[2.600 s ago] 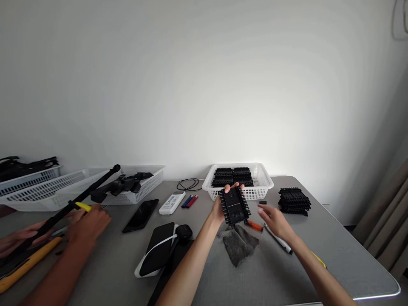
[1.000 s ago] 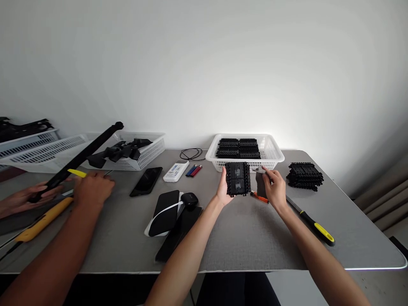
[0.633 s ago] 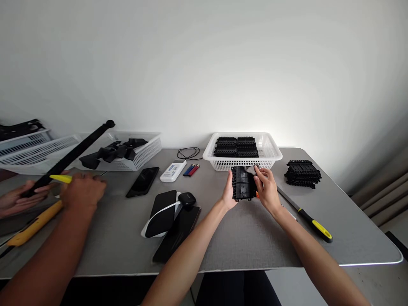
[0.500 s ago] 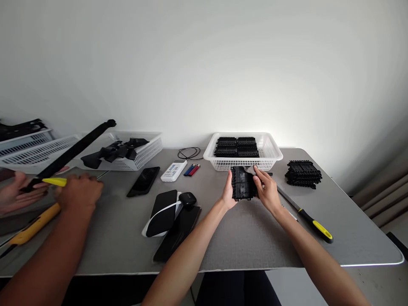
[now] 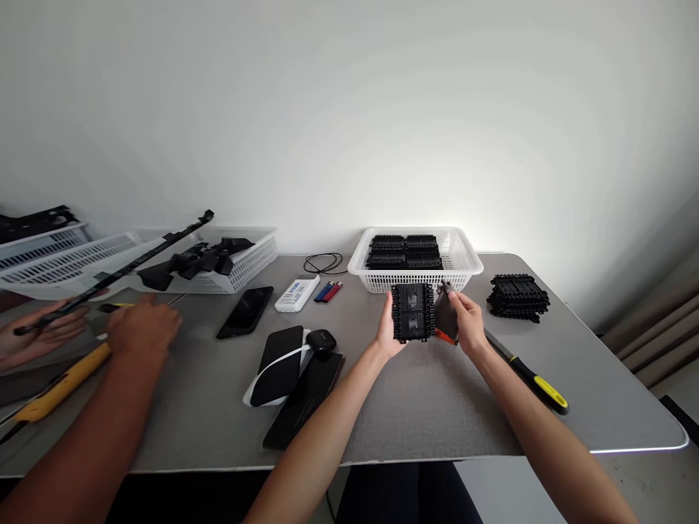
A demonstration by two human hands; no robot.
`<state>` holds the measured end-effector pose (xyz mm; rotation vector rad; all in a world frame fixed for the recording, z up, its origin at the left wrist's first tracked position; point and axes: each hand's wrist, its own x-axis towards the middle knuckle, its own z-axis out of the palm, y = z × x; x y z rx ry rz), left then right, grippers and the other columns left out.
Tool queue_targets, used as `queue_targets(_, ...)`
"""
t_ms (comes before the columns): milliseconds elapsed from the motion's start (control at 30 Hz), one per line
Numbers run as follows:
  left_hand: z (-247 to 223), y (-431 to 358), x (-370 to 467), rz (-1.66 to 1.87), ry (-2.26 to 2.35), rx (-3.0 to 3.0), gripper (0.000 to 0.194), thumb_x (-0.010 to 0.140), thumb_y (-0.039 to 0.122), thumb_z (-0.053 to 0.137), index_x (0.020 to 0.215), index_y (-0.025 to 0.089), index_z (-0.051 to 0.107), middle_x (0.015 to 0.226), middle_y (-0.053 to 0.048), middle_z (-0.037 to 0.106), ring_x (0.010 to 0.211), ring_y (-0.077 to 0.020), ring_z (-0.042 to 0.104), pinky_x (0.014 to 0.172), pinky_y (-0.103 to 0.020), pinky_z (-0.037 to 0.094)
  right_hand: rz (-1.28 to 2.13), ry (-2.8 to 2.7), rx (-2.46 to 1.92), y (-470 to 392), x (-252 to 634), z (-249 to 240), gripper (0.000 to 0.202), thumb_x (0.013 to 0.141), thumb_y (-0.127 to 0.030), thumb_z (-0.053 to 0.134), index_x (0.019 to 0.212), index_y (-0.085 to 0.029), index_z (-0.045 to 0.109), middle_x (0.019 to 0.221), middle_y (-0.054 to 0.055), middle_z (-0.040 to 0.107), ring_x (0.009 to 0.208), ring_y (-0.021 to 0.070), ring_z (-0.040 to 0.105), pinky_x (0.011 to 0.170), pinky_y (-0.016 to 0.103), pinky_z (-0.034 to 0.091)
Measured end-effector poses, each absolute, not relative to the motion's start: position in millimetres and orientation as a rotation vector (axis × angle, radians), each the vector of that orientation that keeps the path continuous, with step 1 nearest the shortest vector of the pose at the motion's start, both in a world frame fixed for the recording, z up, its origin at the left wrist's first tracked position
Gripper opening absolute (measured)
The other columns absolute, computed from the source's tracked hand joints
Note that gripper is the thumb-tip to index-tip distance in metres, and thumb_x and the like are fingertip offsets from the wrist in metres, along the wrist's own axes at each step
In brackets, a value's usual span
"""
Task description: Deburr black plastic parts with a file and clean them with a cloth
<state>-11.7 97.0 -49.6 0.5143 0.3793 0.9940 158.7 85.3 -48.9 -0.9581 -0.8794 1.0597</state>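
Observation:
My left hand [image 5: 389,334] grips a black plastic part [image 5: 413,313] with toothed edges by its left side, raised above the table, its panelled face towards me. Just right of it, my right hand [image 5: 467,320] pinches a thin dark grey sheet [image 5: 446,317] by its upper edge; whether it is cloth or abrasive paper I cannot tell. The sheet hangs beside the part. Below it shows a small orange-red object [image 5: 445,337], mostly hidden. Near my right wrist lies a file [image 5: 524,372] with a black and yellow handle.
Similar black parts fill much of a white basket [image 5: 416,280] behind my hands, and more are stacked [image 5: 518,297] at right. Phone [image 5: 245,311], lighters [image 5: 328,292], a white box [image 5: 297,292] and a black case [image 5: 277,364] lie left. A co-worker's hands [image 5: 143,327] handle a long black strip [image 5: 117,275].
My right hand has drawn the grey sheet off the black part's face to the right, and the sheet now hangs down. The co-worker's long strip has turned, and their hand has lowered the yellow-handled tool.

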Motion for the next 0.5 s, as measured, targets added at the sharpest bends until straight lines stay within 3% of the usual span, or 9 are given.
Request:
queue_targets(167, -51.0, 94.2, -13.1, 0.993, 0.286, 0.556, 0.066, 0.088, 0.066, 0.046, 0.120, 0.012, 0.065, 0.116, -0.016, 0.071, 0.119, -0.0321, 0.061, 0.104, -0.046, 0.046, 1.082, -0.751, -0.975, 86.4, 157.4, -52.0, 0.047, 0.067, -0.060, 0.075, 0.085, -0.017, 0.073, 0.079, 0.003, 0.072, 0.072, 0.0184, 0.063, 0.066, 0.028, 0.050)
queue_targets(333, -56.7, 90.8, -12.3, 0.925, 0.370, 0.603, 0.054, 0.088, 0.053, 0.057, 0.117, 0.009, 0.066, 0.113, -0.019, 0.072, 0.120, -0.0317, 0.061, 0.107, -0.044, 0.043, 1.107, -0.715, -0.985, 86.3, 156.7, -54.9, 0.046, 0.068, -0.061, 0.074, 0.077, -0.016, 0.072, 0.066, 0.000, 0.068, 0.058, 0.0149, 0.057, 0.054, 0.025, 0.044)
queue_targets(500, -55.6, 87.8, -8.9, 0.870, 0.473, 0.671, 0.049, 0.087, 0.049, 0.060, 0.115, 0.010, 0.067, 0.111, -0.018, 0.073, 0.112, -0.0303, 0.065, 0.104, -0.044, 0.044, 1.146, -0.620, -0.886, 88.1, 157.2, -53.6, 0.043, 0.064, -0.057, 0.080, 0.077, -0.017, 0.073, 0.072, 0.001, 0.071, 0.063, 0.0151, 0.060, 0.060, 0.026, 0.049)
